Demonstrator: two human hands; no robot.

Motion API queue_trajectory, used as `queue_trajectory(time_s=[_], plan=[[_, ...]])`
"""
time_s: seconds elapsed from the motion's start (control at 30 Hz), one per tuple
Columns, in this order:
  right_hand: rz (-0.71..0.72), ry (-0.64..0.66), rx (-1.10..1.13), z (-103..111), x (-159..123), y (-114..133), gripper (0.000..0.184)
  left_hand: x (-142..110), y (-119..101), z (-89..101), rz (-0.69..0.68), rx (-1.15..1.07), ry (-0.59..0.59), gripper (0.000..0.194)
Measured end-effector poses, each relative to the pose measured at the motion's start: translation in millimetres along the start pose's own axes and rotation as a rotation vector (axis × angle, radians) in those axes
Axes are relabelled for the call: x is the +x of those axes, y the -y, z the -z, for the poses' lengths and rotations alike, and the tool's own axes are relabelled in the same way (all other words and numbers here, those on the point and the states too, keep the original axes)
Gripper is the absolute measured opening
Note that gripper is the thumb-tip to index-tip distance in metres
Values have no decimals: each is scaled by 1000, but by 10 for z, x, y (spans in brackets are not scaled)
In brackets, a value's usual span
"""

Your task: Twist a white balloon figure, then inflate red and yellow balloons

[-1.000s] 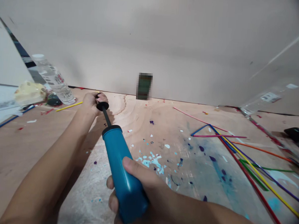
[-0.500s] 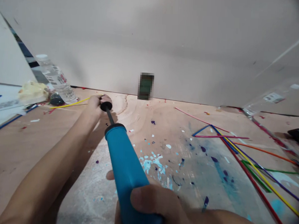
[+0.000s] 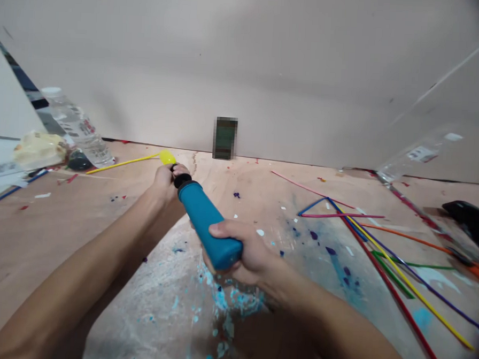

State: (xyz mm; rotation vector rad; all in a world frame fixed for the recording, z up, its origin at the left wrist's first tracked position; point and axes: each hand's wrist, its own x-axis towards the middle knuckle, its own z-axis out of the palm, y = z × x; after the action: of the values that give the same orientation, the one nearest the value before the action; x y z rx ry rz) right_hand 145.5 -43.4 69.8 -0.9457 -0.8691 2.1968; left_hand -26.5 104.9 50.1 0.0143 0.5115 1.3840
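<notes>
My right hand (image 3: 247, 249) is wrapped round the blue barrel of a balloon pump (image 3: 205, 215), which points away and to the left. At its far end, my left hand (image 3: 169, 176) is closed about the black nozzle end, its fingers partly hidden behind the wrist and pump. From there a long yellow balloon (image 3: 123, 163) trails left over the table. Its part closest to the fingers bulges into a small bright bulb, while the rest is thin and limp. The pump's shaft is pushed in, with the black end close against the barrel.
Several thin long balloons, including a red balloon (image 3: 397, 300), lie at the right near a black object (image 3: 466, 215). Clear plastic bottles stand at the left (image 3: 79, 131) and right (image 3: 413, 156). A cream-coloured crumpled lump (image 3: 38, 150) sits far left. A grey wall (image 3: 288, 96) rises behind the paint-stained table (image 3: 128, 302).
My right hand has moved forward, pushing the pump barrel over its shaft. A swollen yellow bulb now shows at the balloon's end beside my left hand. The view has shifted slightly.
</notes>
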Motion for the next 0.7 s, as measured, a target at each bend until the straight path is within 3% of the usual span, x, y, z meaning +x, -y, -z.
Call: queue_trajectory(time_s=[0.07,0.17,0.33,0.47,0.6,0.7], plan=[[51,-47,-86,91,106,-37,36,-33,108,27,31,11,41,20],[117,-12,-198,183,178,-67,39,-85,143,40,41,38,121,18],[94,32,-382,294,171,-28,43,-119,113,23,-71,76,172,18],[172,-3,-458,392,221,-61,43,-107,113,19,-129,86,190,22],[169,-93,-462,473,327,-131,55,-81,106,-5,-251,118,121,23],[248,-201,-515,474,360,-80,63,-36,54,-35,-372,153,40,22]])
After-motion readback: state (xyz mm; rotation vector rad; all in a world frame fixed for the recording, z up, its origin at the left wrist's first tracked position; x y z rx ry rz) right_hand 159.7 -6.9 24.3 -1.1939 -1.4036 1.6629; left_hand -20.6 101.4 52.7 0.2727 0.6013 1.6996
